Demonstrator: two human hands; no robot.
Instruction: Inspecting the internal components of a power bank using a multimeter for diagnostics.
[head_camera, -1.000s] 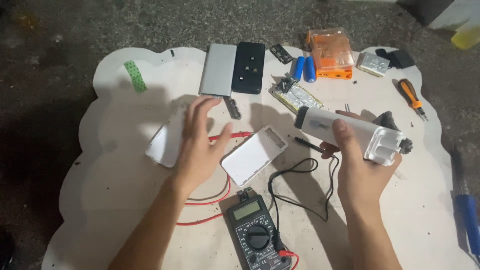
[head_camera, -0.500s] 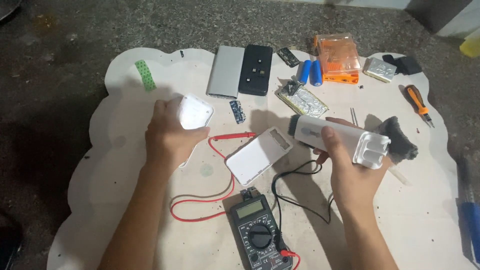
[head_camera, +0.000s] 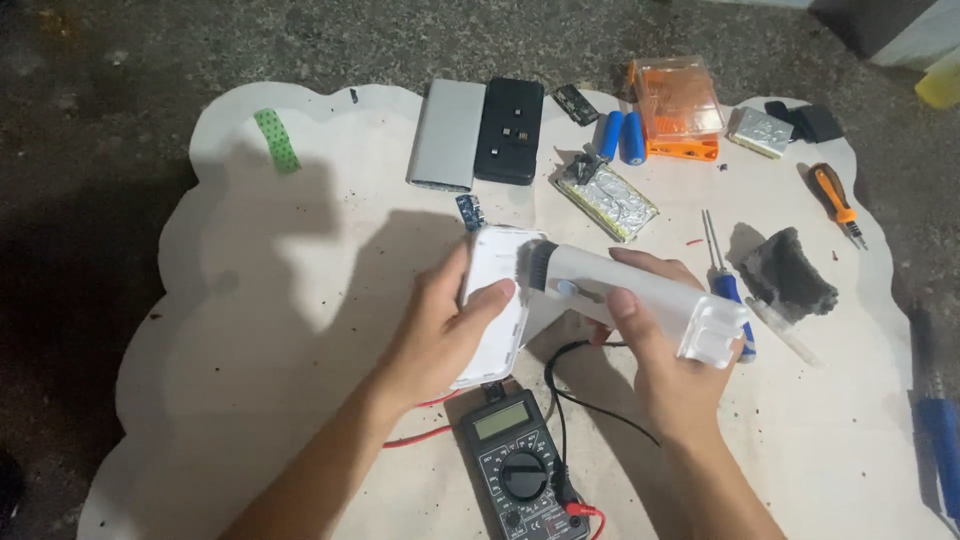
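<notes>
Both hands are raised over the white mat (head_camera: 250, 330). Left hand (head_camera: 440, 335) grips a white case (head_camera: 497, 300): thumb across its upper face, fingers wrapped behind, case held near upright with its long axis running top to bottom, slightly tilted. Right hand (head_camera: 665, 360) is closed around a white tool (head_camera: 630, 297), thumb on top and fingers curled under the body. Tool's long axis runs from lower right to upper left; its dark brush-like end points at the case and sits just beside, possibly touching, the case's upper right edge. Contact cannot be confirmed from this view. The case thus lies directly left of the tool's tip, at the left fingertips, and the two long axes meet at close to a right angle. Below the hands lies a multimeter (head_camera: 520, 470), with black and red leads trailing under the wrists. Well beyond the hands: a grey slab (head_camera: 447, 135), a black slab (head_camera: 510, 130), two blue cells (head_camera: 622, 137), an orange box (head_camera: 678, 105). A blue screwdriver (head_camera: 725, 270) lies right of the tool.
</notes>
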